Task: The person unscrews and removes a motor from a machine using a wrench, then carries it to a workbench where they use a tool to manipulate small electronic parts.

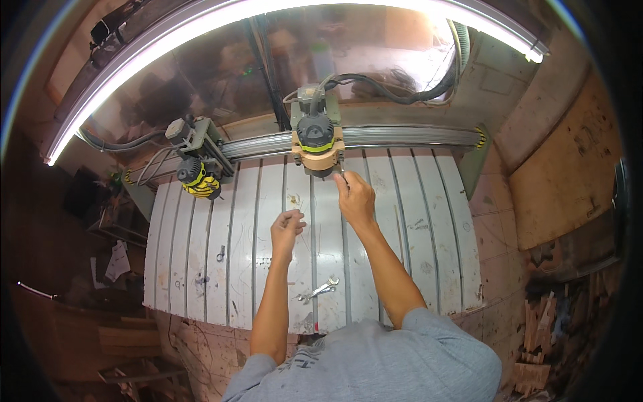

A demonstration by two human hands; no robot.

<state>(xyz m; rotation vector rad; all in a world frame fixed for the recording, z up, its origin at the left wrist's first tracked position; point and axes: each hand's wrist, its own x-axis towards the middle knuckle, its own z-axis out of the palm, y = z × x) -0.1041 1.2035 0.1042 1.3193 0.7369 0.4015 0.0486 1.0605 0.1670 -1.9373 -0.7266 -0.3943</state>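
The person's right hand is pinching a thin tool beside the right side of the mount, the tan block that is clasping the middle spindle. The fingers are covering most of the tool, so its exact kind, and whether its tip is meeting a bolt, are not showing. The left hand is hovering over the surface, its grip slack, fingers loosely curled, with nothing showing in it.

The spindle is hanging from the rail, above the far part of the surface. The step in hand is seemingly adjusting a fastener at the mount's side. Any next turn there would be calling for a well-seated tool and a steady wrist, with the left hand perhaps bracing the mount.

For room, the mount is standing just beside the right fingertips, limiting their swing leftward, while the rail is crossing behind them. More room is lying to the right of that hand and toward the person. The 2 forearms are standing well apart, and the wrenches are lying between them, near the front edge. The striped spindle is sitting well left of both hands, and cables are looping behind the middle.
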